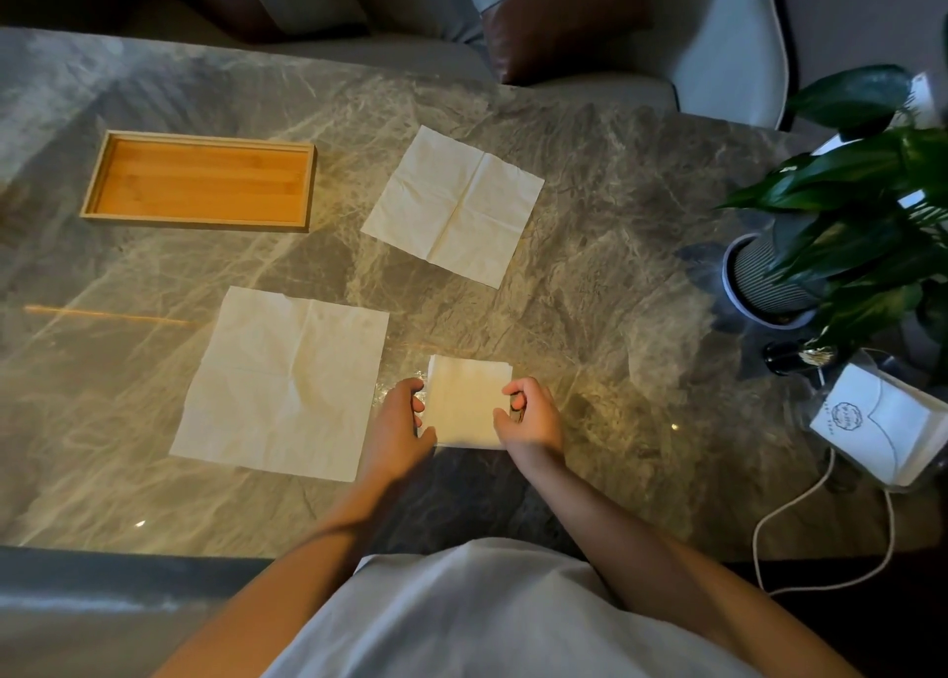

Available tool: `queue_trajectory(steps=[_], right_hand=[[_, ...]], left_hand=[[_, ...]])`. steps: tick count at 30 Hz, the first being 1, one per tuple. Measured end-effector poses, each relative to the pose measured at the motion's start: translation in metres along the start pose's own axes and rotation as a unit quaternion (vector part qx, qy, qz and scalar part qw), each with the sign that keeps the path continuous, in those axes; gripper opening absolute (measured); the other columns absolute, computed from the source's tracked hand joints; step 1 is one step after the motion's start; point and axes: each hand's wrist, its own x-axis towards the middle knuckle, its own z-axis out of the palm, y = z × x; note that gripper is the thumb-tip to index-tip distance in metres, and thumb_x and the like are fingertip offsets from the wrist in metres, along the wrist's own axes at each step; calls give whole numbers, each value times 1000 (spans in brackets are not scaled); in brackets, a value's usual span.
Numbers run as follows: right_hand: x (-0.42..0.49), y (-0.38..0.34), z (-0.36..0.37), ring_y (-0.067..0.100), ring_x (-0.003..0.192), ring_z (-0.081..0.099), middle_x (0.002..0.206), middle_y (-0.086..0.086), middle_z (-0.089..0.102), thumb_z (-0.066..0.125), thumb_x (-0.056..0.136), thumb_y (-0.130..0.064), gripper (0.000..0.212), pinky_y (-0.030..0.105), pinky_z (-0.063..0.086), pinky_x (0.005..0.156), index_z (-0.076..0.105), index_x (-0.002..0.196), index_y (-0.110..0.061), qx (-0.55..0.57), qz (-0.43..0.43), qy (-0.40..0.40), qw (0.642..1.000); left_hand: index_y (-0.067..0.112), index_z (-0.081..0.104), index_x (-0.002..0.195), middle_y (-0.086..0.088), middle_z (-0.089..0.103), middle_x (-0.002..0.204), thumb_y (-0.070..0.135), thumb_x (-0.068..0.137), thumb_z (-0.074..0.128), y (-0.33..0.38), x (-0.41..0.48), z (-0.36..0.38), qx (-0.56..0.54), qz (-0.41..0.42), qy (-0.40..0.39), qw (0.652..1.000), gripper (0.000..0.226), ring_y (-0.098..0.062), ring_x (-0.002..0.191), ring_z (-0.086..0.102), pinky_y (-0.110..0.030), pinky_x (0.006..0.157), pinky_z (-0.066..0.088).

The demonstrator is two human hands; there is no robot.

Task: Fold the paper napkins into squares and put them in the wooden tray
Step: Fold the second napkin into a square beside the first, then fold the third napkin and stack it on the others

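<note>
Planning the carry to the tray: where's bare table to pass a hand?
Free: strip between wooden tray and far napkin; wide stretch from far napkin to plant. Crowded: near napkin beside folded napkin, left hand and right hand on it.

Single view logged, from a camera worn on the head. The scene is looked at from above, forward and steeply down across the marble table [590, 246]. The wearer's white shirt [461, 616] is taken in along the bottom edge. The left hand [397, 416] and right hand [531, 416], at the folded napkin [469, 400], are seen close, just below centre. The wooden tray [197, 179] is framed upper left, a potted plant [846, 205] at the right edge, and a chair [728, 46] at the top. The table's far edge is rendered bowed by the wide-angle lens.
</note>
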Motion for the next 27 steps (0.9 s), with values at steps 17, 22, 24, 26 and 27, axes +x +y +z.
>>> queue_trajectory(steps=[17,22,24,26,27], right_hand=[[-41,-80,86,17,128,40,134,-7,48,57,88,-37,40,38,27,107,50,126,-28,-252,-354,-150,888],[-51,-90,106,20,138,28,147,-3,35,55,88,-41,50,47,21,113,43,134,-26,-279,-351,-176,876],[-54,-91,111,19,137,29,145,-3,36,57,87,-40,52,47,21,113,42,134,-25,-284,-349,-175,876],[-55,-90,115,19,134,33,141,-3,39,61,84,-38,53,45,22,112,43,133,-25,-293,-346,-184,872],[-55,-89,116,19,132,34,138,-3,40,63,83,-35,53,44,23,112,45,131,-25,-300,-345,-190,869]], left_hand=[[19,33,143,-8,22,157,39,89,53,-101,-37,-124,272,124,71,952,62,-30,145,18,-55,112,19],[20,23,147,-5,10,159,41,89,55,-137,-39,-163,298,87,66,948,69,-27,147,8,-54,114,15],[21,22,147,-3,16,158,41,89,54,-148,-39,-174,292,72,59,952,69,-24,146,14,-52,114,13],[22,23,146,-1,20,157,42,88,54,-156,-41,-179,298,54,50,952,69,-21,144,19,-53,114,9],[22,23,146,-1,21,156,43,88,54,-159,-42,-180,309,52,48,948,69,-21,143,20,-54,114,8]])
